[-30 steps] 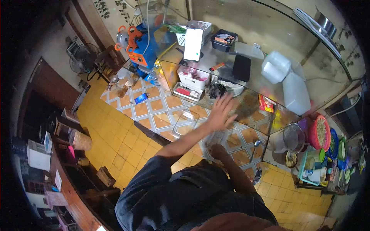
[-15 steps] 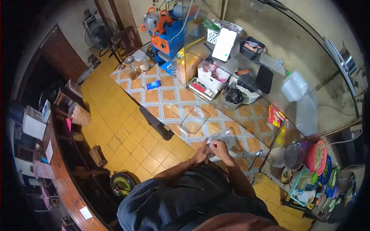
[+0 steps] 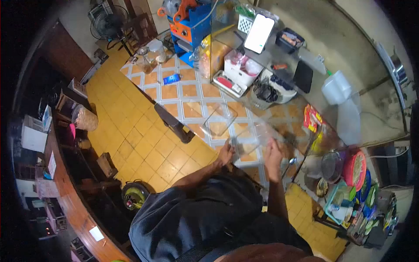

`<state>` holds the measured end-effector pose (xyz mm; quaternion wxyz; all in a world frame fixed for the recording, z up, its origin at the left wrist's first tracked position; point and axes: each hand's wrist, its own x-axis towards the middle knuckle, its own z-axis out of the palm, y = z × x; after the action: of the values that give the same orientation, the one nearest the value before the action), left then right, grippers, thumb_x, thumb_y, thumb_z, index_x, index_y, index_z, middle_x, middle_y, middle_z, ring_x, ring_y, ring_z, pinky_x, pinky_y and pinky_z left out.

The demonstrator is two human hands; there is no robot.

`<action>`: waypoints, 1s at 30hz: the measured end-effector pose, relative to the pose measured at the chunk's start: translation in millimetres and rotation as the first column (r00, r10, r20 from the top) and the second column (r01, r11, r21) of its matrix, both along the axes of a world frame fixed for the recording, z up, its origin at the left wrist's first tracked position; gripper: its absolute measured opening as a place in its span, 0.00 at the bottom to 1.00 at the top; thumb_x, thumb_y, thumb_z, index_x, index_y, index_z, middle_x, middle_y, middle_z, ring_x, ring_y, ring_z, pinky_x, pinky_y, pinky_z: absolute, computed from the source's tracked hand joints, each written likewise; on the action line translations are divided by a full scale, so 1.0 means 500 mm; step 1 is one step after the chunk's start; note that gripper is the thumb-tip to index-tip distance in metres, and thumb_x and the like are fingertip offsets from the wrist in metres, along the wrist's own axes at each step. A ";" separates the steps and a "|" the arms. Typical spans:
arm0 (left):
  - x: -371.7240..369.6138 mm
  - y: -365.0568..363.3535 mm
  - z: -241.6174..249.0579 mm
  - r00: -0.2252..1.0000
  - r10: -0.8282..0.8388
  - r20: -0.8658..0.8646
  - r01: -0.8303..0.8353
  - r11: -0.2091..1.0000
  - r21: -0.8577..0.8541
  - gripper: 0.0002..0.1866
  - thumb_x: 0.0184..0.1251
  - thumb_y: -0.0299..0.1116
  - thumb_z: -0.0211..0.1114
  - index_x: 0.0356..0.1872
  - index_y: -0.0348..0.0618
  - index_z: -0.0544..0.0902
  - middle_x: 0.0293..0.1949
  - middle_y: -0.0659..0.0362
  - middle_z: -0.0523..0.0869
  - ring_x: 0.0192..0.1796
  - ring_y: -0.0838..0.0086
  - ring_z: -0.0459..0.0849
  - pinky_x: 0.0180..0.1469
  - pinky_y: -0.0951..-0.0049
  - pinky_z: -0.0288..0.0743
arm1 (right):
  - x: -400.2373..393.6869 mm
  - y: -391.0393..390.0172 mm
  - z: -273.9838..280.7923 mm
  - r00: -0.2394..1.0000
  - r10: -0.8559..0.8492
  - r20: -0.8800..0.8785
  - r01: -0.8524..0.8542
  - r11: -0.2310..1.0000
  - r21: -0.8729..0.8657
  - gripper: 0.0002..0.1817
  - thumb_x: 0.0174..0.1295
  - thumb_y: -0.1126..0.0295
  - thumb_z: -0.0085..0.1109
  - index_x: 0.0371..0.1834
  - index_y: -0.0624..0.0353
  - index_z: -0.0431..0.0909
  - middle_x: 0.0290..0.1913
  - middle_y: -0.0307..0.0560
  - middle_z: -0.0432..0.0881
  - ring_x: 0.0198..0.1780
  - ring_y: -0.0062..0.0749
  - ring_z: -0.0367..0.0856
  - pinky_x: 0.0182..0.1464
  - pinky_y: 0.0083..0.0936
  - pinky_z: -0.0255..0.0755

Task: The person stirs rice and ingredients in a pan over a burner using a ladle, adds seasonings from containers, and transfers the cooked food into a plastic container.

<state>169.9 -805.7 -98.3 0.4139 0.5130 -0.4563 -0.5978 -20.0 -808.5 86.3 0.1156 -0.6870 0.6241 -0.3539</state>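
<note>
A clear plastic bag (image 3: 252, 140) is stretched out over the tile-patterned table between my two hands. My left hand (image 3: 226, 153) pinches its left side close to the table's front edge. On the other side my right hand (image 3: 273, 159) has its fingers closed at the bag's right edge, somewhat smeared by motion. Just beyond my left hand, a clear rectangular plastic tray or lid (image 3: 221, 120) lies on the table. A metal spoon (image 3: 291, 162) rests to the right of my right hand.
A glass case (image 3: 301, 146) stands along the table's far side, with a lit phone (image 3: 259, 33) on its shelf. White baskets (image 3: 240, 70) and a blue-orange machine (image 3: 183, 32) are behind. Colourful basins (image 3: 358, 168) crowd the right. A fan (image 3: 108, 24) stands far left.
My hands were close together on the bunched bag; now they are apart, the right one moved rightward, with the bag spread between them. The camera view has shifted slightly.
</note>
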 end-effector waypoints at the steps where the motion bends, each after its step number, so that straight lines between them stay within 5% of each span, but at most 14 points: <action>1: 0.000 -0.004 0.023 0.997 0.020 0.068 -0.021 1.000 0.023 0.31 0.68 0.44 0.52 0.66 0.47 0.51 0.33 0.55 0.77 0.34 0.69 0.78 0.37 0.70 0.75 | -0.013 0.011 0.009 0.996 -0.011 -0.088 -0.003 0.988 -0.154 0.11 0.59 0.76 0.46 0.43 0.64 0.74 0.39 0.58 0.75 0.41 0.53 0.75 0.42 0.36 0.70; 4: 0.001 -0.002 0.011 0.994 0.088 -0.067 -0.085 0.995 0.059 0.31 0.67 0.45 0.53 0.66 0.45 0.52 0.30 0.55 0.78 0.33 0.69 0.78 0.38 0.69 0.74 | -0.056 0.049 -0.085 0.999 -0.026 -0.044 0.019 0.989 -0.144 0.10 0.61 0.73 0.46 0.40 0.64 0.76 0.40 0.56 0.76 0.42 0.50 0.74 0.44 0.37 0.68; 6: 0.004 -0.005 0.047 0.972 0.102 0.213 -0.083 0.992 -0.096 0.26 0.67 0.34 0.52 0.62 0.38 0.53 0.30 0.55 0.80 0.33 0.70 0.80 0.38 0.71 0.74 | -0.072 0.077 -0.181 0.999 0.019 -0.041 -0.022 0.998 -0.067 0.10 0.60 0.73 0.45 0.40 0.64 0.76 0.39 0.55 0.76 0.42 0.50 0.74 0.44 0.38 0.68; 9: 0.001 -0.003 0.003 0.912 0.175 0.370 -0.128 0.980 -0.149 0.28 0.65 0.35 0.55 0.60 0.34 0.54 0.31 0.52 0.82 0.35 0.65 0.81 0.40 0.68 0.73 | -0.065 0.104 -0.232 0.980 0.172 -0.096 -0.176 0.983 -0.043 0.12 0.58 0.73 0.45 0.41 0.62 0.76 0.38 0.54 0.77 0.43 0.49 0.74 0.46 0.38 0.69; 15: -0.003 0.008 0.002 0.960 0.176 0.216 -0.160 0.983 -0.089 0.30 0.61 0.32 0.58 0.59 0.33 0.55 0.34 0.52 0.80 0.37 0.66 0.79 0.41 0.69 0.72 | -0.022 0.141 -0.238 0.942 0.255 -0.217 -0.234 0.965 0.118 0.14 0.54 0.69 0.52 0.44 0.57 0.76 0.42 0.50 0.77 0.47 0.46 0.73 0.50 0.36 0.69; 20: -0.025 0.010 -0.070 0.918 0.333 0.215 -0.315 0.942 -0.113 0.35 0.56 0.33 0.66 0.59 0.33 0.56 0.38 0.52 0.78 0.38 0.70 0.76 0.39 0.71 0.71 | -0.068 0.216 -0.266 0.982 0.079 -0.173 -0.063 0.993 0.099 0.15 0.53 0.68 0.56 0.44 0.56 0.76 0.45 0.50 0.76 0.50 0.45 0.73 0.51 0.36 0.69; 22: -0.002 0.021 -0.064 0.949 0.274 0.158 -0.258 0.959 -0.116 0.33 0.58 0.32 0.64 0.59 0.34 0.54 0.41 0.52 0.76 0.42 0.69 0.75 0.39 0.71 0.72 | -0.097 0.263 -0.215 0.992 0.028 -0.122 0.029 0.897 0.442 0.15 0.53 0.67 0.57 0.44 0.59 0.75 0.45 0.51 0.76 0.51 0.47 0.73 0.51 0.37 0.69; 23: -0.002 0.039 -0.065 0.936 0.345 -0.063 -0.344 0.939 0.022 0.34 0.59 0.33 0.64 0.59 0.34 0.52 0.43 0.52 0.75 0.42 0.68 0.76 0.36 0.71 0.73 | -0.118 0.294 -0.202 0.992 -0.009 -0.128 0.065 0.898 0.435 0.15 0.53 0.67 0.57 0.44 0.59 0.75 0.45 0.51 0.76 0.51 0.47 0.73 0.51 0.37 0.69; 25: 0.008 0.084 0.002 0.934 0.354 0.056 -0.357 0.933 0.055 0.30 0.61 0.34 0.62 0.58 0.40 0.54 0.45 0.53 0.73 0.43 0.68 0.76 0.35 0.70 0.75 | -0.166 0.369 -0.188 0.969 -0.243 -0.050 0.247 0.939 0.239 0.14 0.53 0.68 0.57 0.43 0.60 0.75 0.44 0.54 0.76 0.50 0.49 0.73 0.51 0.37 0.69; 26: 0.038 0.099 -0.050 0.896 0.371 -0.245 -0.341 0.927 0.155 0.29 0.60 0.33 0.63 0.57 0.43 0.55 0.47 0.55 0.70 0.43 0.68 0.75 0.34 0.72 0.74 | -0.208 0.403 -0.206 0.964 -0.263 -0.050 0.267 0.937 0.224 0.14 0.53 0.68 0.57 0.43 0.60 0.75 0.44 0.54 0.76 0.50 0.49 0.73 0.51 0.37 0.69; 27: 0.039 0.126 -0.059 0.933 0.357 0.033 -0.359 0.930 0.084 0.25 0.63 0.35 0.59 0.56 0.45 0.56 0.48 0.55 0.70 0.44 0.67 0.75 0.37 0.64 0.74 | -0.259 0.441 -0.246 0.946 -0.299 -0.124 0.319 0.924 0.211 0.13 0.55 0.68 0.56 0.43 0.60 0.76 0.46 0.55 0.76 0.50 0.49 0.74 0.50 0.37 0.70; 28: 0.112 0.134 -0.137 0.723 0.431 -0.540 -0.151 0.861 0.485 0.21 0.64 0.46 0.54 0.53 0.51 0.60 0.45 0.56 0.71 0.46 0.67 0.74 0.42 0.55 0.70 | -0.302 0.472 -0.269 0.922 -0.334 -0.195 0.370 0.908 0.196 0.13 0.56 0.68 0.55 0.43 0.60 0.76 0.47 0.57 0.75 0.49 0.50 0.75 0.49 0.37 0.70; 29: 0.083 0.162 -0.153 0.876 0.455 -0.158 -0.385 0.859 0.338 0.20 0.60 0.56 0.49 0.47 0.57 0.66 0.41 0.60 0.75 0.44 0.67 0.72 0.44 0.53 0.65 | -0.344 0.500 -0.269 0.915 -0.355 -0.192 0.389 0.902 0.185 0.13 0.56 0.68 0.55 0.43 0.60 0.76 0.47 0.57 0.75 0.49 0.50 0.75 0.49 0.37 0.70; 30: 0.121 0.178 -0.198 0.862 0.382 -0.333 -0.212 0.869 0.448 0.19 0.56 0.59 0.50 0.40 0.61 0.69 0.39 0.64 0.76 0.41 0.69 0.70 0.42 0.61 0.63 | -0.390 0.529 -0.262 0.894 -0.449 -0.018 0.440 0.868 0.231 0.12 0.57 0.68 0.54 0.43 0.61 0.76 0.47 0.56 0.76 0.47 0.49 0.76 0.48 0.37 0.71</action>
<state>230.2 -716.5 -197.5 0.4767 0.5137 -0.1416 -0.6992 -215.0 -543.8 -44.5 0.1209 -0.5005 0.7996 -0.3091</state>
